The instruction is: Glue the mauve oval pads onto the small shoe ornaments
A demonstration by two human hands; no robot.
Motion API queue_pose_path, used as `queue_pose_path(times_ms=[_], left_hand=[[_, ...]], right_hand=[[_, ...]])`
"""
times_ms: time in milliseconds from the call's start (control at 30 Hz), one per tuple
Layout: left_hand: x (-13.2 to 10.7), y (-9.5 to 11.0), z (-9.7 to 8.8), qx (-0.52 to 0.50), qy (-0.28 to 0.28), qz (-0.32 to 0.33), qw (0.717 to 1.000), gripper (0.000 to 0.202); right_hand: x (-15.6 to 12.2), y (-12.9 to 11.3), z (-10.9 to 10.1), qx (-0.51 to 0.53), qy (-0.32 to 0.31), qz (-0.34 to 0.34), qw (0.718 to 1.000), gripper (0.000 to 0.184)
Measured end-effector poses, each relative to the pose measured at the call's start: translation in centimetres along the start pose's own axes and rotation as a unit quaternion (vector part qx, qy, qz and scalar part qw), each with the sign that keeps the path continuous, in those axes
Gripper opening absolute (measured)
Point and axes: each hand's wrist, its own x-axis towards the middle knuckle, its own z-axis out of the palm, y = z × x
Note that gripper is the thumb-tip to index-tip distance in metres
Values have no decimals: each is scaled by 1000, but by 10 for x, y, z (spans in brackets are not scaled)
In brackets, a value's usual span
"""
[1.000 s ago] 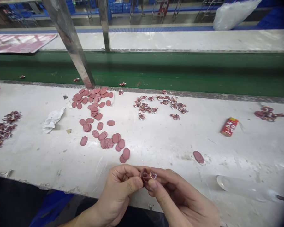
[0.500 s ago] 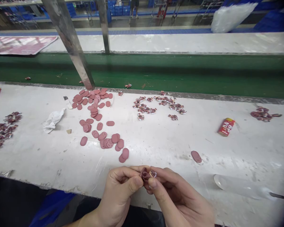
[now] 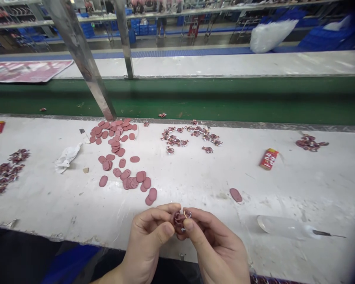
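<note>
A small dark-red piece (image 3: 179,217) with a pale, shiny bit on it sits between a person's two bare hands, just above the near edge of a white table (image 3: 195,177); work on it looks to be partway along, since both hands are on it and neither has let go; many flat reddish ovals (image 3: 133,182) lie loose beyond the left hand (image 3: 146,241), apparently unused, and one more oval (image 3: 236,195) lies alone to the right; small folded bits (image 3: 177,141) are scattered near the table's far edge, with a darker heap (image 3: 7,171) at far left, though whether these are finished or waiting cannot be told. The left hand pinches the piece from its side with thumb and forefinger, other fingers curled behind; the right hand (image 3: 220,241) pinches the opposite side the same way, thumb in front; the fingertips nearly meet around the piece, and both wrists come up from the bottom; a clear bottle (image 3: 284,227) with a thin, dark tip lies on its side, right of the right hand.
</note>
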Motion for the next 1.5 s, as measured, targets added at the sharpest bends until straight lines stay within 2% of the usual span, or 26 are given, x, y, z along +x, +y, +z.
queue_pose_path(times_ms=[100, 167, 300, 400, 500, 600, 733, 800, 833, 900, 967, 1000, 1067, 1233, 1367, 1500], left_hand=[[-5, 1, -6, 64, 0, -3, 998, 29], [-9, 2, -6, 100, 12, -26, 995, 30], [-13, 4, 2, 76, 71, -152, 983, 28], [-14, 4, 9, 75, 58, -194, 976, 33], [-13, 5, 6, 135, -1, -173, 976, 40], [-7, 12, -6, 254, -51, -124, 958, 42], [7, 34, -27, 371, -62, -48, 925, 41], [14, 46, -34, 452, -56, 5, 890, 37], [17, 52, -35, 511, -63, 38, 857, 35], [24, 60, -31, 641, -119, 100, 752, 31], [33, 63, -22, 726, -207, 131, 643, 29], [38, 64, -16, 740, -242, 135, 613, 29], [48, 64, -6, 746, -274, 137, 592, 29], [66, 67, 3, 755, -281, 159, 570, 35], [71, 62, 0, 745, -347, 175, 542, 28], [73, 58, -1, 728, -393, 200, 525, 16]], right_hand=[[-8, 1, -20, 58, 14, 1, 998, 8], [-18, -1, -39, 90, 33, 5, 995, 7], [-48, -5, -69, 117, 126, 13, 985, 11], [-68, -1, -72, 109, 168, 20, 980, 15], [-77, 7, -64, 115, 142, 31, 983, 15], [-74, 11, -59, 113, 112, 33, 987, 18], [-57, 13, -63, 69, 106, 18, 992, 24], [-47, 14, -68, 50, 113, 8, 992, 28], [-43, 15, -71, 42, 117, 7, 992, 30], [-35, 17, -73, 26, 117, 13, 993, 35], [-30, 19, -74, 2, 110, 20, 994, 40], [-27, 21, -74, -18, 104, 25, 994, 42], [-21, 25, -74, -73, 88, 35, 993, 45], [12, 27, -83, -252, 22, 29, 967, 53], [52, -2, -80, -409, -19, -18, 912, 42], [108, -40, -50, -519, -44, -78, 850, 29]])
